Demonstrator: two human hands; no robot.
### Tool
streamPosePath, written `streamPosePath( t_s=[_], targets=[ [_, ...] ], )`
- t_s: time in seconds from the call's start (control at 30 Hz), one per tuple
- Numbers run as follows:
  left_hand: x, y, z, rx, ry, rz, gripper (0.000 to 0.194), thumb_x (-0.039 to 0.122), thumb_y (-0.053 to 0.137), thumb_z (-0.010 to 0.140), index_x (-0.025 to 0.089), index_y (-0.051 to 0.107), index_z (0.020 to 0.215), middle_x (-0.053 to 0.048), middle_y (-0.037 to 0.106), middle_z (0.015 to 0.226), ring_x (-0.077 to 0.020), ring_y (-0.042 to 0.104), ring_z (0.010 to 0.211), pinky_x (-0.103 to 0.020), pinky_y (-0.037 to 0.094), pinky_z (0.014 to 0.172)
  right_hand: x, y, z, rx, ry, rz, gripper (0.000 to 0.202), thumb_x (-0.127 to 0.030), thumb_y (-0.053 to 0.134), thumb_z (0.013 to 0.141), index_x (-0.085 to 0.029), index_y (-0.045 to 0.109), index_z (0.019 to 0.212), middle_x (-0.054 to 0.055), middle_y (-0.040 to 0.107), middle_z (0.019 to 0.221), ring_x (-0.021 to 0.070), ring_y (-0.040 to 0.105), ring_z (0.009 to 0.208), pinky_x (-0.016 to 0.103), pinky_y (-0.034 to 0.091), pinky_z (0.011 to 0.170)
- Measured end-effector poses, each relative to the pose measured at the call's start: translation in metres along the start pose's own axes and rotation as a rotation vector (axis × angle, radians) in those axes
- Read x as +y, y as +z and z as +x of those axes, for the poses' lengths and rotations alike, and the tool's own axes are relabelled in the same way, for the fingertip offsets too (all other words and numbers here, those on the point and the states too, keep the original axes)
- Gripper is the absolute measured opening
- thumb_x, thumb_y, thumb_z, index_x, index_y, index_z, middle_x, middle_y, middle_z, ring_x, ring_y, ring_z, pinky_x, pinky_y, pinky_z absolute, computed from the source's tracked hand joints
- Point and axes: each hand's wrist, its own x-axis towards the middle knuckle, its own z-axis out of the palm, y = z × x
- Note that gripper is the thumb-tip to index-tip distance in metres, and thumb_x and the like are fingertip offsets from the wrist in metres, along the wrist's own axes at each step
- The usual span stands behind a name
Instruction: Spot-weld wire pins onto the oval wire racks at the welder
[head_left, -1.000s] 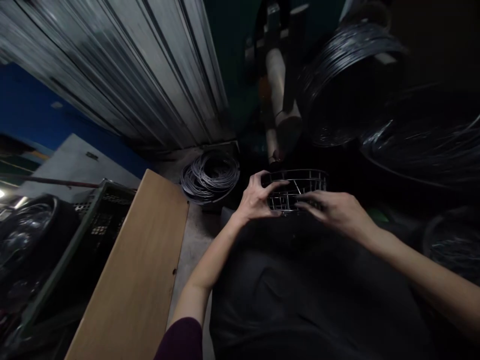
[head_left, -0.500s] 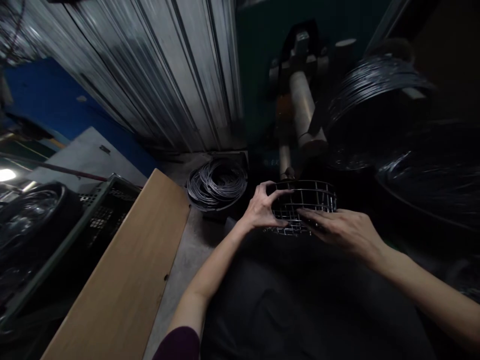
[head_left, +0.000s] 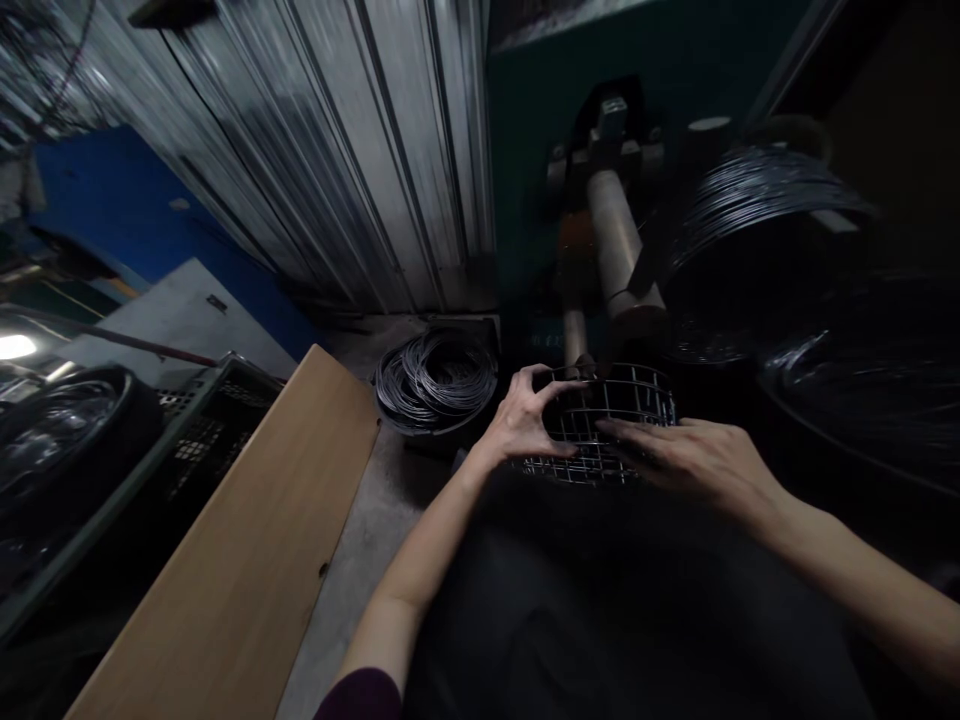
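A round wire basket of metal mesh is between my two hands, in front of a machine's cylindrical arm. My left hand grips its left side, with the thumb and fingers spread around the wires. On the right side, my right hand lies against the mesh with its fingers stretched toward the middle; its thumb is hidden. Below the basket, dark cloth covers my lap. The basket's lower part is too dark to make out well.
The machine's metal arm projects just beyond the basket. Wire coils lie on the floor to the left, beside a wooden board. At right hangs a large wire ring bundle. A green crate stands far left.
The view has tilted slightly, so the surroundings sit lower. The basket has tipped or turned a little between my hands; both hands keep nearly the same places on it.
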Motion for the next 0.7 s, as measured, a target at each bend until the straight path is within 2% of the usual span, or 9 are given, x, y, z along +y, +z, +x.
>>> streamPosePath(
  t_s=[0.23,0.43,0.57,0.7],
  targets=[
    [-0.006,-0.005,0.006,-0.007,0.016,0.001,0.087,0.037,0.087,0.053,0.028,0.058,0.134,-0.012,0.037,0.136,-0.0361,0.040,0.132,-0.054,0.041,0.110,0.007,0.006,0.004,-0.071,0.021,0.010,0.037,-0.024,0.039,0.103,-0.020,0.075,0.108,0.002,0.073,0.091,0.0109,0.062,0.054,0.024,0.035,0.046],
    [-0.011,-0.006,0.008,0.017,0.056,-0.054,0.082,0.039,0.088,0.054,0.025,0.060,0.129,-0.011,0.044,0.129,-0.0312,0.047,0.125,-0.053,0.040,0.112,0.000,0.011,-0.008,-0.136,0.197,0.045,0.033,-0.040,0.043,0.103,-0.030,0.073,0.115,-0.001,0.073,0.092,0.0123,0.059,0.056,0.024,0.031,0.048],
    [-0.012,-0.007,0.011,0.005,0.038,-0.075,0.083,0.040,0.089,0.051,0.026,0.062,0.128,-0.010,0.044,0.129,-0.0317,0.047,0.126,-0.053,0.041,0.111,-0.009,0.010,-0.015,-0.066,0.401,0.044,0.047,-0.048,0.035,0.104,-0.021,0.074,0.102,0.006,0.070,0.098,0.0097,0.054,0.055,0.020,0.030,0.045],
    [-0.019,-0.007,0.026,0.042,0.011,-0.076,0.084,0.037,0.088,0.051,0.022,0.062,0.130,-0.012,0.044,0.128,-0.0308,0.048,0.127,-0.049,0.041,0.112,-0.002,0.018,-0.008,-0.103,0.541,0.086,0.062,-0.060,0.028,0.101,-0.017,0.072,0.093,0.008,0.063,0.091,0.0101,0.048,0.053,0.021,0.028,0.043]
  ],
)
